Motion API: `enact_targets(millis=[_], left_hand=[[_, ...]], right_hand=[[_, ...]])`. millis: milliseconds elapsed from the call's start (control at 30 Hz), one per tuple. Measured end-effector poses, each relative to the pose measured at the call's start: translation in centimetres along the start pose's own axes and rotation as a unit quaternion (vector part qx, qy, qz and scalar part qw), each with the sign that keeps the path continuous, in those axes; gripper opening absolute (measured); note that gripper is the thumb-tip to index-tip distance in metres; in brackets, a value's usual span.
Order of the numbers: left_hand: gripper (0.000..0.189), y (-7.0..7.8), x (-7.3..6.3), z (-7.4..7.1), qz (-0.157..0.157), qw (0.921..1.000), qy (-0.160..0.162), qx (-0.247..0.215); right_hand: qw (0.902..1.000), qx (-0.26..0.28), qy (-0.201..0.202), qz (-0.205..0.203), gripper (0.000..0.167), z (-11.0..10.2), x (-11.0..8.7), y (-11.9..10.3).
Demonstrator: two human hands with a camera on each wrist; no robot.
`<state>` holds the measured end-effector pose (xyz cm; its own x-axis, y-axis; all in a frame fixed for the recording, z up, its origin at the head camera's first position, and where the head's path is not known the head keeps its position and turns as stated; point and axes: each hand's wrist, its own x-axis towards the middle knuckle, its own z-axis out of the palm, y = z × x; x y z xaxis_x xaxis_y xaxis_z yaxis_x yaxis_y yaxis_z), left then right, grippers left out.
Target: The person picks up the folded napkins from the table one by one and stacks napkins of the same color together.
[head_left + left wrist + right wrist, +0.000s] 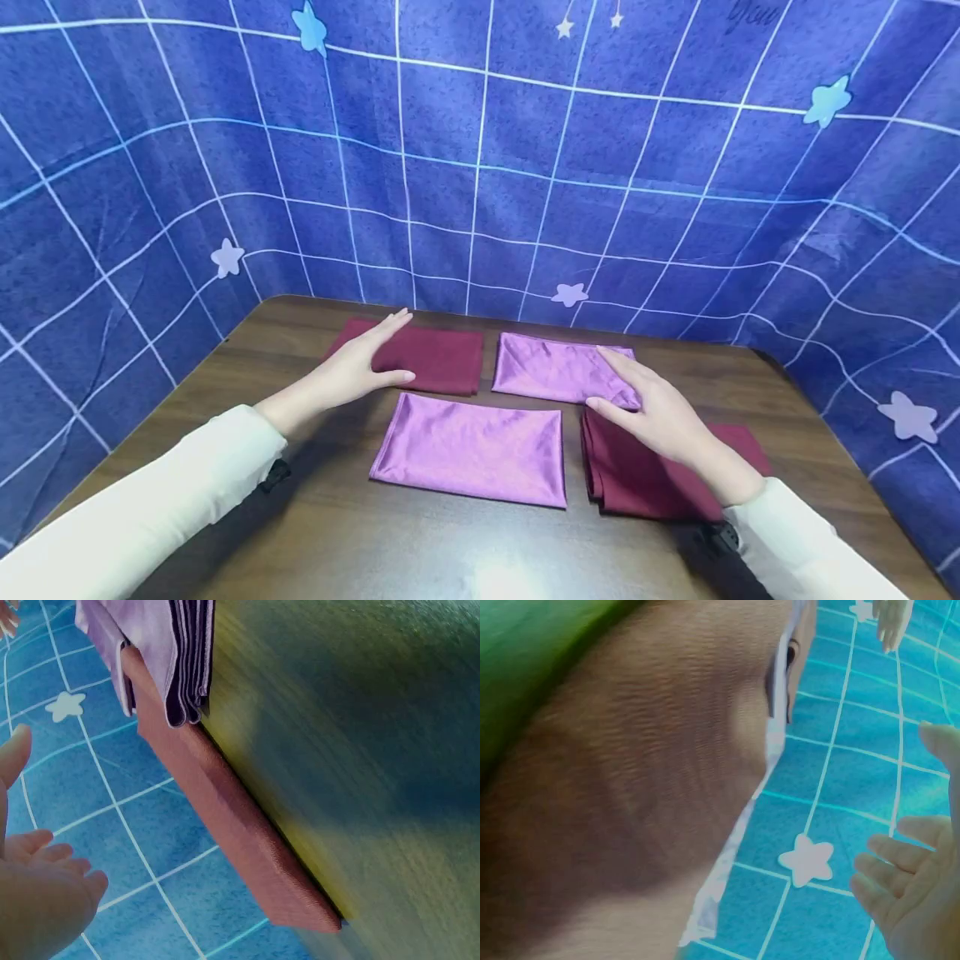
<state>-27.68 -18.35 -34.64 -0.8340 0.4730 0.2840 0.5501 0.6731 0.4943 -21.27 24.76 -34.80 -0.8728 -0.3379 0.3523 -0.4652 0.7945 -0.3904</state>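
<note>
Two folded dark red cloths and two folded shiny purple cloths lie flat on a wooden table (pixel 450 542). My left hand (pixel 352 367), fingers extended and thumb apart, is at the back left dark red cloth (pixel 442 358) and hides part of it. My right hand (pixel 660 408), also spread, covers a corner of the back purple cloth (pixel 555 367) and part of the front right dark red cloth (pixel 645 475). Neither hand grips anything; whether they touch the cloths I cannot tell. Between them, nearer me, lies the front purple cloth (pixel 472 450).
A blue curtain (pixel 450 208) with a white grid and stars hangs behind the table and along both sides. A dark band (pixel 275 475) is on the left wrist, another (pixel 722 537) on the right. A brownish surface (pixel 645 772) fills much of the right wrist view.
</note>
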Motion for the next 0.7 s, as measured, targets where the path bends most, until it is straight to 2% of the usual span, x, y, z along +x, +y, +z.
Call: enact_targets(millis=[300,700], left_hand=[[0.091,-0.8,0.2,-0.8,-0.025,0.9988,-0.005,-0.043],[0.091,-0.9,0.0,-1.9,-0.042,0.9986,-0.012,-0.028]], right_hand=[[0.9995,0.024,0.019,-0.006,0.072,-0.4,1.1,-1.3],[0.9987,0.040,0.025,-0.019,0.067,0.3,2.1,-2.3]])
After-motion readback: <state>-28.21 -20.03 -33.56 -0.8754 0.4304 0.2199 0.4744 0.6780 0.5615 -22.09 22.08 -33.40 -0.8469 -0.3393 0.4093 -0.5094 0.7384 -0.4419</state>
